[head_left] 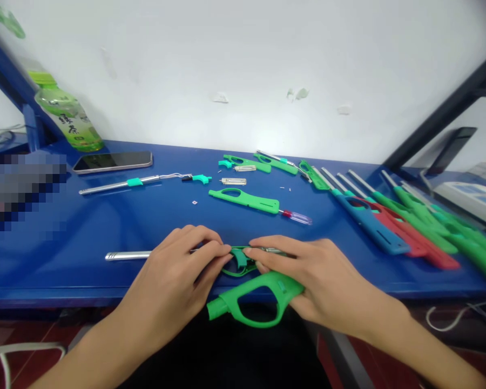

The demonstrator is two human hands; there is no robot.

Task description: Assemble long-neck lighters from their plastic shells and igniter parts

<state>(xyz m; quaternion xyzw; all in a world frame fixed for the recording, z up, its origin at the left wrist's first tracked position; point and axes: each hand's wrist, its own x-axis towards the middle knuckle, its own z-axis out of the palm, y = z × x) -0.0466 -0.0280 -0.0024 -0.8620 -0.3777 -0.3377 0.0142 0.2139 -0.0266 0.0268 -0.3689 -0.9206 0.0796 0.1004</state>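
Note:
At the table's front edge, my left hand (182,265) is closed on an opened gas lighter whose silver metal tube (127,255) sticks out to the left. Its fingertips are beside a teal trigger (240,258) seated in the green shell. My right hand (319,275) has thumb and fingers closed at the lighter's right part. That same hand also holds a loose green casing half (285,286), which hangs over the edge with its trigger ring pointing left. Both hands hide much of the lighter's inside.
Behind the hands lie a green casing half (251,201), a screwdriver (296,217), a clear fuel tank (234,181) and a tube with wires (141,181). Several lighters (372,221) lie right. A phone (113,161) and bottle (71,116) stand left; a white wall rises behind.

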